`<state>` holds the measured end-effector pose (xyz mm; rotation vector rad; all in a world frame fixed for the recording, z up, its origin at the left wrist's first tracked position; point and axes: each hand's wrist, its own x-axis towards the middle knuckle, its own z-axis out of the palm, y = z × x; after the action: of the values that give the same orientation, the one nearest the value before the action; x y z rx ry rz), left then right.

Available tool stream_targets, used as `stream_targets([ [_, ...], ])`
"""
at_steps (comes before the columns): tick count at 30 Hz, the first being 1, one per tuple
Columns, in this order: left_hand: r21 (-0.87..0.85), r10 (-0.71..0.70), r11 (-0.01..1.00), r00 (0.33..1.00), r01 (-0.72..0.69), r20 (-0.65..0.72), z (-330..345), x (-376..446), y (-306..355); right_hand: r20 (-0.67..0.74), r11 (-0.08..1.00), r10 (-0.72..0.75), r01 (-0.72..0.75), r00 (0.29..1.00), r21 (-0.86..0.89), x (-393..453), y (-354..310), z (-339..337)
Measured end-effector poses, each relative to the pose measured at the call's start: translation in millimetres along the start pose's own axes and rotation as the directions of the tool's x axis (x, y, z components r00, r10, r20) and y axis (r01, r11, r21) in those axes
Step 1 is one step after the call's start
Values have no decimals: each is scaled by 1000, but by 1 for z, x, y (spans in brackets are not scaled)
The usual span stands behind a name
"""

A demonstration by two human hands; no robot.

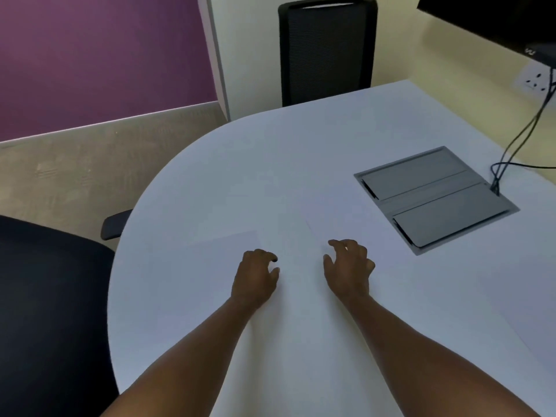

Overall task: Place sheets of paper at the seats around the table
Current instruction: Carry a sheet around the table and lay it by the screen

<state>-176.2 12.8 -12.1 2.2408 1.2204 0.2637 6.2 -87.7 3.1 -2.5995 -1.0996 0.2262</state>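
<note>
A white table [270,164] with a rounded end fills the view. Faint white sheets of paper lie on it: one sheet [219,260] under and left of my left hand [255,275], another sheet [319,224] just beyond my right hand [349,266]. A further pale sheet [523,320] shows at the right edge. Both hands rest palm down with fingers curled and slightly apart, fingertips on or just above the paper. Neither hand grips anything that I can see. The paper edges are hard to tell from the tabletop.
A black mesh chair [328,49] stands at the far side. A dark chair seat [51,311] with an armrest [115,224] is at the left. A grey cable box lid [436,200] sits in the table at the right, with black cables [517,145] rising to a screen.
</note>
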Motion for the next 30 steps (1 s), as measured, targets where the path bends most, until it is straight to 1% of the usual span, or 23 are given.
stream_targets([
  [2,101,7,995,998,-14,69,13,1,4,15,1000,20,-20,1000,-11,3,17,-3],
  [3,151,-21,988,996,8,84,18,1,3,22,999,30,-29,999,-14,4,25,-4],
  [5,225,-104,971,992,85,73,22,-1,-3,34,999,48,-47,998,-21,7,39,-5],
  [8,289,-181,943,983,163,37,24,-4,-15,48,998,59,-58,997,-24,8,52,-3],
  [12,259,-286,928,958,269,28,22,-3,-23,49,999,44,-44,998,1,9,59,2],
  [17,229,-351,912,936,340,10,19,0,-29,41,1000,13,-13,999,2,12,56,4],
  [23,242,-346,909,938,338,-10,16,-1,-38,41,1000,-2,2,999,-6,11,53,4],
  [30,248,-349,908,937,337,4,13,-5,-38,43,1000,-3,2,999,9,8,53,5],
])
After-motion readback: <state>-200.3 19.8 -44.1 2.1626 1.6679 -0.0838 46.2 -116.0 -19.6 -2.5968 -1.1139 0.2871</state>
